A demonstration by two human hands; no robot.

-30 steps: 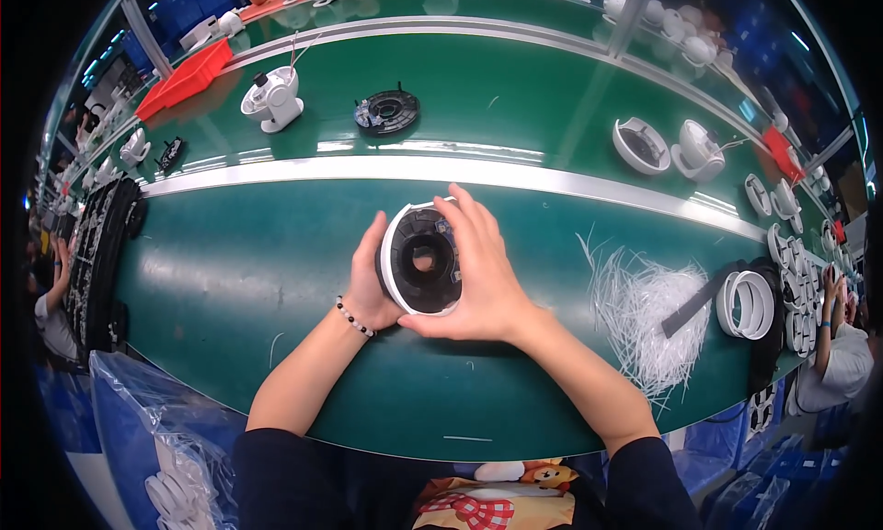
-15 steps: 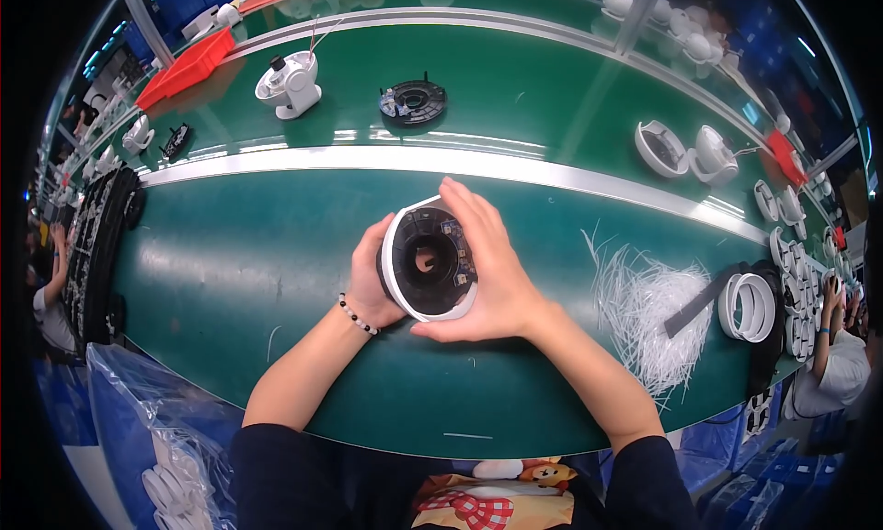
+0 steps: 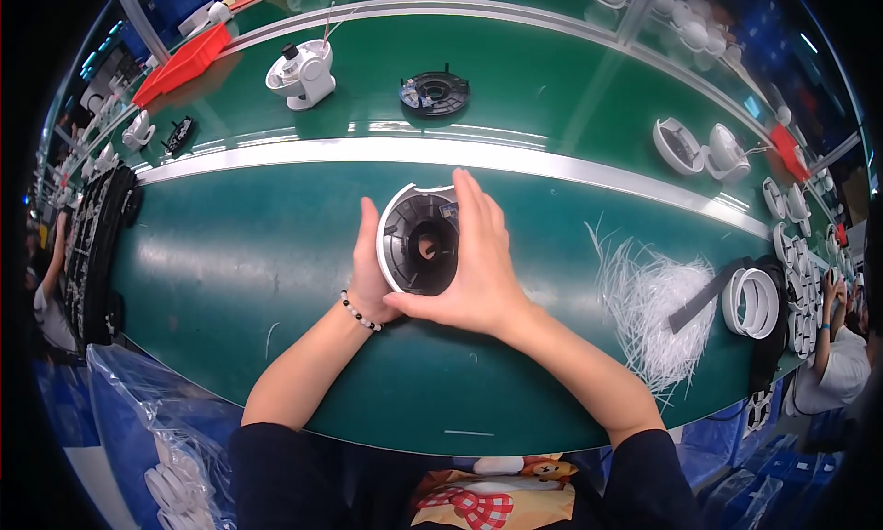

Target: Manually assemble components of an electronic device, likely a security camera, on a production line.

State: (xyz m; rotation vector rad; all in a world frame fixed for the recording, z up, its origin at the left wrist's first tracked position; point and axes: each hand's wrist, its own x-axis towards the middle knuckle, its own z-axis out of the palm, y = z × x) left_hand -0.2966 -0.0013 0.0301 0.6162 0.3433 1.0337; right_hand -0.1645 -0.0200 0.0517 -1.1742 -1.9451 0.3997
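Between my two hands is a round white housing with a black ribbed inside (image 3: pixel 406 234) and a hole in its middle. A piece of blue circuit board shows at its upper right, partly covered by my right fingers. My left hand (image 3: pixel 370 271) supports the left side, its thumb raised along the white rim and its other fingers hidden behind. My right hand (image 3: pixel 486 271) wraps over the right side, fingers at the top edge and thumb at the bottom edge. The housing is tilted above the green worktable (image 3: pixel 230 245), with its open face toward me.
White plastic strips (image 3: pixel 664 314) are heaped at right, beside stacked white rings (image 3: pixel 752 303). Black parts (image 3: pixel 92 263) line the left edge. Beyond the metal rail, a green belt carries a white camera body (image 3: pixel 303 73), a black disc (image 3: pixel 435 93) and white shells (image 3: pixel 679 146).
My right hand has moved slightly left and farther across the housing, covering more of its board. My left thumb has lifted from the rim. Parts on the far belt have shifted right.
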